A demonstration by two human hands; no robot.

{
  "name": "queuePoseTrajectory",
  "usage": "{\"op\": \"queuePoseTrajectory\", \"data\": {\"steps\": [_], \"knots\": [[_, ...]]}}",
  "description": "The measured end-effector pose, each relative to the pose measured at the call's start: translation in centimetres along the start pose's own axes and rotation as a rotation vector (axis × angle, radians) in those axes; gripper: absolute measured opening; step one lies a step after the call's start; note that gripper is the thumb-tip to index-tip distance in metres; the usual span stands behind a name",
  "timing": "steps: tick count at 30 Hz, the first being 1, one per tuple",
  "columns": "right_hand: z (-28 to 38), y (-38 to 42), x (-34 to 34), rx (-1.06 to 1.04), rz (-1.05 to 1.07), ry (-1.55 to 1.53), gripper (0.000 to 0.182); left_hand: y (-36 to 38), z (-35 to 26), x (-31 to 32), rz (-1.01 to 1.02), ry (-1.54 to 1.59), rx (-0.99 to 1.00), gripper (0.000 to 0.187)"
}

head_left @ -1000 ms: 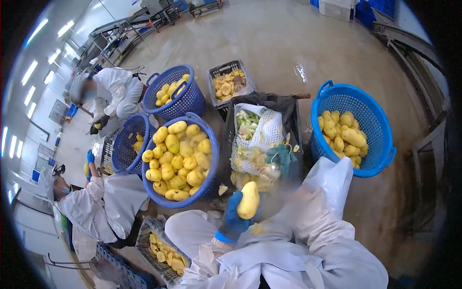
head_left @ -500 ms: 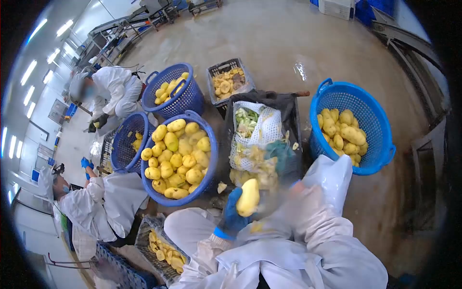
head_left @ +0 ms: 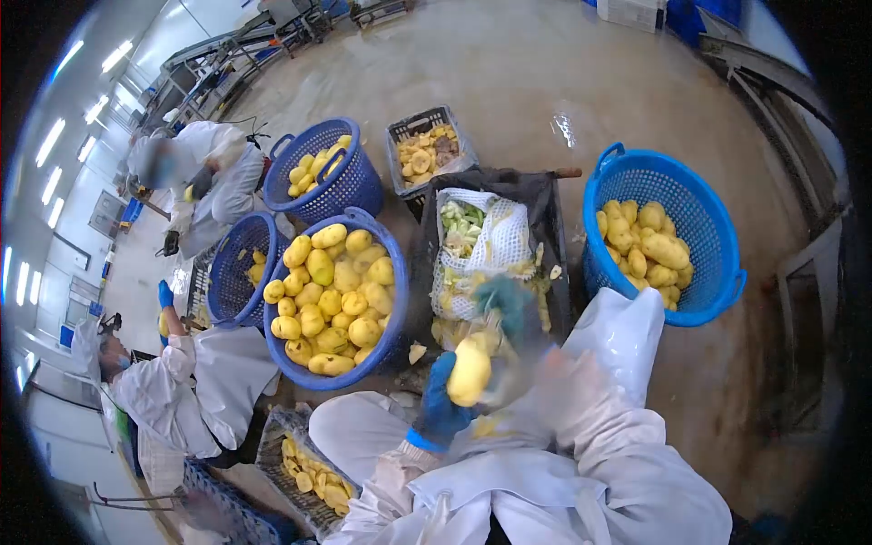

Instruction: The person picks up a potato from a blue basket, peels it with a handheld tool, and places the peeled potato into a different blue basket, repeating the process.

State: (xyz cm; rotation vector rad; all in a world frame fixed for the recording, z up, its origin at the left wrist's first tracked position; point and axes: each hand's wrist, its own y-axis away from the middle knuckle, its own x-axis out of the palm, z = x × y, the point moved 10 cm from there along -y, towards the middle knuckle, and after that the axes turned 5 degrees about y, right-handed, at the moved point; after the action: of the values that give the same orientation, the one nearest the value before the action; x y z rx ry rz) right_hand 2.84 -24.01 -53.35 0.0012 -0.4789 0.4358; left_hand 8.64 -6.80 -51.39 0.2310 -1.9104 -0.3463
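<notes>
My left hand (head_left: 440, 409), in a blue glove, is closed around a peeled yellow potato (head_left: 470, 370) in front of my lap. Close to the potato's right side is my right hand (head_left: 513, 318), in a greenish glove and smeared by motion. Whatever it holds, if anything, is too blurred to make out. Both hands are at the near edge of a dark-lined crate (head_left: 556, 272), which holds a white mesh (head_left: 502, 238), green scraps and peelings.
Left of the crate is a blue-purple basket (head_left: 400, 309) of yellow potatoes, with two more baskets behind. A blue basket (head_left: 718, 218) of potatoes stands right. A crate of slices (head_left: 313, 477) is at lower left. Two co-workers sit at left.
My right hand's greenish glove has moved slightly left and down, nearer the potato. My left hand keeps its hold almost in place. The co-workers' hands have shifted.
</notes>
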Motion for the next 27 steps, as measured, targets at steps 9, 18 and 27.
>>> {"op": "queuePoseTrajectory", "data": {"steps": [9,18,27], "knots": [[2.9,2.7,1.4,-0.006,0.019,0.052,0.03,-1.2,-0.5,-1.2,-0.16,0.112,0.132,0.045],[6.3,3.3,1.6,-0.02,-0.157,0.093,0.029,-0.8,-0.9,1.4,-0.061,-0.067,0.165,0.041],[0.7,1.6,0.9,0.05,-0.128,-0.085,0.032,-0.3,-1.2,3.0,-0.019,0.043,0.182,0.051]]}}
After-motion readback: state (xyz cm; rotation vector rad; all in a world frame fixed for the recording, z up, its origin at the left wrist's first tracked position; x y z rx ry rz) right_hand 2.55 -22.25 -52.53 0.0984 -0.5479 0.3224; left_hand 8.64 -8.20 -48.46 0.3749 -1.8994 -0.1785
